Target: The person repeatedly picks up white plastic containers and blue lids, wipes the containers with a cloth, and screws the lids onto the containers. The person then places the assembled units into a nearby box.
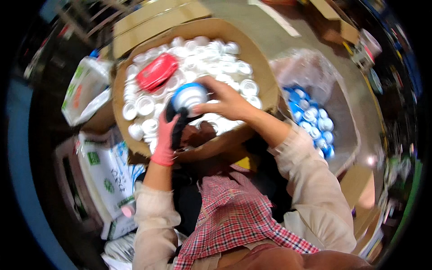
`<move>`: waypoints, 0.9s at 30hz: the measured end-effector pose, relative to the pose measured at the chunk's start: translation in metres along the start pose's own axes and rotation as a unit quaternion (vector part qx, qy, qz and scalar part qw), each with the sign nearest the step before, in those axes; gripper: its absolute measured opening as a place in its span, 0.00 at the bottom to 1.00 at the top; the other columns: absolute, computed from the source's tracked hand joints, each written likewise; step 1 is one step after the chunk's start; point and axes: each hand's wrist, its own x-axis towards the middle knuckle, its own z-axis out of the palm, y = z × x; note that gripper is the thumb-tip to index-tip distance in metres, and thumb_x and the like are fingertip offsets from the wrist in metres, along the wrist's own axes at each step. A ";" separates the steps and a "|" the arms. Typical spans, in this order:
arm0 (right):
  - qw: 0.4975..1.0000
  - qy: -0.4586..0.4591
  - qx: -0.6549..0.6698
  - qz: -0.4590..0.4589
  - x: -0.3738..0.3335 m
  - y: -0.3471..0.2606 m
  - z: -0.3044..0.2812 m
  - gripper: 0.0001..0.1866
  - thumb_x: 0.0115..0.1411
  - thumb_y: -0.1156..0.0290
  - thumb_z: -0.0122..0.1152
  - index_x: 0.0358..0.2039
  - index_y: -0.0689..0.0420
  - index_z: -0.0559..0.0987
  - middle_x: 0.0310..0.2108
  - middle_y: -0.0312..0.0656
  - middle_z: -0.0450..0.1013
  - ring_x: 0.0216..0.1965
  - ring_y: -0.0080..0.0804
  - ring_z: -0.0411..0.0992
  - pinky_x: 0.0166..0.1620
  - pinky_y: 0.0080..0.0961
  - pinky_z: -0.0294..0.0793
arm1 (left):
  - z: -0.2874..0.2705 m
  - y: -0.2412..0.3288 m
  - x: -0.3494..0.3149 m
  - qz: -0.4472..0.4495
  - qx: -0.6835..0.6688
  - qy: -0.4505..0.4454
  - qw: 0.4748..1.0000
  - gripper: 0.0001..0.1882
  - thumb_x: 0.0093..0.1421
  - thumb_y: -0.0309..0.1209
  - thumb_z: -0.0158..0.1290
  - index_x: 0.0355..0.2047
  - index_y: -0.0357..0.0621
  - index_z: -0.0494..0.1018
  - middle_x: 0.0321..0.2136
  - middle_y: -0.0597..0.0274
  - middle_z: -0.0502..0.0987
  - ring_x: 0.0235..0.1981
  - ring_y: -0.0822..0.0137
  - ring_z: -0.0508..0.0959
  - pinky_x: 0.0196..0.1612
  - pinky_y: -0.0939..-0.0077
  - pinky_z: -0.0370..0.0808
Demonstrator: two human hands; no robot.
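Observation:
Between my hands is a round blue-and-white plastic cap (191, 95), its white stepped side facing up and a blue rim showing around it. My left hand (168, 131), in a pink and black glove, closes around its lower left side. Bare fingers of my right hand (225, 101) grip the cap from the right. Both hands are over a large cardboard box (265, 74) filled with white plastic caps (211, 63). On the white caps lies a shiny red packet (157, 71). Motion blurs some fingertips.
At the right stands a plastic-lined box (344, 135) with several blue-and-white caps (310, 119). A white plastic bag (87, 92) is at the left, above printed white sacks (105, 171). A closed cardboard carton (157, 22) sits behind the large box.

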 end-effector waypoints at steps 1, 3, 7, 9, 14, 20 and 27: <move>1.000 -0.006 -0.019 0.007 -0.003 0.001 -0.007 0.33 0.50 0.59 0.76 0.52 0.60 0.72 0.45 0.48 0.75 0.46 0.37 0.75 0.51 0.33 0.74 | -0.001 0.000 0.004 -0.035 -0.024 -0.003 0.999 0.24 0.65 0.28 0.52 0.60 0.37 0.64 0.50 0.54 0.75 0.46 0.63 0.78 0.49 0.68 0.78; 0.997 -0.017 0.061 -0.038 -0.022 0.005 -0.035 0.35 0.48 0.58 0.78 0.52 0.60 0.73 0.44 0.47 0.76 0.46 0.36 0.75 0.52 0.33 0.73 | 0.001 0.002 0.011 0.224 0.288 -0.154 0.918 0.26 0.67 0.31 0.49 0.64 0.38 0.60 0.54 0.49 0.72 0.52 0.55 0.76 0.54 0.62 0.76; 0.985 0.160 0.050 0.032 -0.102 0.037 -0.146 0.38 0.46 0.59 0.79 0.55 0.58 0.73 0.49 0.46 0.75 0.48 0.36 0.74 0.54 0.30 0.73 | 0.007 0.006 0.013 -0.003 -0.023 -0.133 0.991 0.26 0.70 0.38 0.43 0.63 0.36 0.60 0.57 0.46 0.69 0.54 0.50 0.76 0.56 0.60 0.76; 0.948 0.287 -0.050 0.127 -0.158 0.066 -0.215 0.36 0.46 0.61 0.78 0.54 0.62 0.74 0.48 0.48 0.75 0.47 0.36 0.74 0.52 0.29 0.74 | 0.011 0.007 0.013 -0.008 0.044 -0.126 0.991 0.27 0.71 0.46 0.43 0.60 0.36 0.63 0.54 0.49 0.73 0.49 0.57 0.79 0.50 0.67 0.77; 0.732 0.464 -0.238 0.438 -0.307 0.160 -0.308 0.39 0.37 0.53 0.82 0.45 0.64 0.76 0.43 0.51 0.78 0.43 0.40 0.77 0.47 0.34 0.76 | 0.024 -0.001 0.016 -0.034 0.074 -0.162 0.983 0.25 0.71 0.45 0.45 0.58 0.36 0.66 0.52 0.51 0.75 0.48 0.59 0.79 0.50 0.68 0.76; 0.752 0.398 -0.287 0.441 -0.315 0.270 -0.260 0.44 0.38 0.52 0.81 0.52 0.61 0.72 0.45 0.58 0.76 0.49 0.53 0.75 0.51 0.41 0.74 | 0.041 -0.018 0.036 -0.096 0.076 -0.153 0.981 0.21 0.70 0.39 0.47 0.56 0.35 0.68 0.48 0.53 0.76 0.46 0.60 0.81 0.48 0.70 0.79; 0.695 0.278 -0.321 0.580 -0.307 0.337 -0.241 0.41 0.43 0.50 0.76 0.51 0.67 0.74 0.49 0.59 0.75 0.50 0.55 0.74 0.52 0.42 0.74 | 0.030 -0.025 0.048 -0.102 0.057 -0.091 0.989 0.20 0.70 0.34 0.43 0.56 0.32 0.66 0.50 0.46 0.75 0.49 0.56 0.80 0.50 0.67 0.80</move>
